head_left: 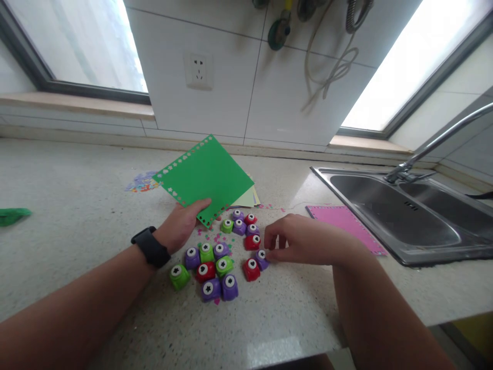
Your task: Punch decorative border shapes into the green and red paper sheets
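My left hand (184, 222), with a black band on the wrist, grips a green sheet of paper (204, 180) by its near corner, thumb on top. Small star, heart and flower shaped holes run along several of the sheet's edges. My right hand (295, 239) is at the right of the craft punches, its fingers curled and the thumb apart from them. Its thumb tip is at a purple punch (262, 259), touching or just beside it. A red punch (251, 270) stands against that one. Several more purple, red and lime green punches (206, 252) stand in groups between my hands.
Punched-out paper bits (142, 182) lie in a heap behind the sheet, others among the punches. Pale sheets (246, 198) lie partly under the green one. A pink sheet (342, 221) rests beside the steel sink (396, 221). Something green (14, 216) is at far left.
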### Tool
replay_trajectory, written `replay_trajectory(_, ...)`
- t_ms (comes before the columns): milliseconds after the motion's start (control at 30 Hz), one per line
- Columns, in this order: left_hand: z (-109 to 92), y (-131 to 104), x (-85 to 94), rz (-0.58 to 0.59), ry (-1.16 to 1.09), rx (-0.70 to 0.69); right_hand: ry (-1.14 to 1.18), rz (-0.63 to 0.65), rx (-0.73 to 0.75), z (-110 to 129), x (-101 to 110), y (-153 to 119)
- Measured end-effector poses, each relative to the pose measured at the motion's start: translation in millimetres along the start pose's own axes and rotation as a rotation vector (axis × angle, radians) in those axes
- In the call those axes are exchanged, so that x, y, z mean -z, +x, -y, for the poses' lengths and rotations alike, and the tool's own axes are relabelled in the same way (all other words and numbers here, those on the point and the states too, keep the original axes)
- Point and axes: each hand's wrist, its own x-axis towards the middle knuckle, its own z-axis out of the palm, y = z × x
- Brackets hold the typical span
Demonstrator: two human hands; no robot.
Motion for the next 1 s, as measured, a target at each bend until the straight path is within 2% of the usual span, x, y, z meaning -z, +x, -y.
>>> replay_trajectory(133,-3,-2,-3.2,0.034,0.016,-0.023,-0.023,0.041,-0.045,2,-5,4)
replay_trajectory(267,-5,-3,-5.4,0.018,0.017,-0.064,-0.039,0.022,-0.007,2,-9,9)
replay_trajectory(500,-9,-6,-6.6,0.026,0.069,-0.064,0.057,-0.032,0.016,-5,2,-2)
replay_trajectory(567,-11,-8,-8.1,0.031,0.072,-0.048,0.138,-0.13,-0.017,-9,5,-3)
replay_trajectory(667,-12,-9,-9.0,0.016,0.042,-0.056,0.372,-0.352,-0.027,-15,4,0)
replay_trajectory(800,-11,-9,-7.3,0.04,0.059,-0.051,0.787,-0.53,0.061,-21,-4,15)
replay_trajectory(1000,-12,-10,-6.5,0.055,0.052,-0.031,1.101,-0.789,0.214,-24,-15,35)
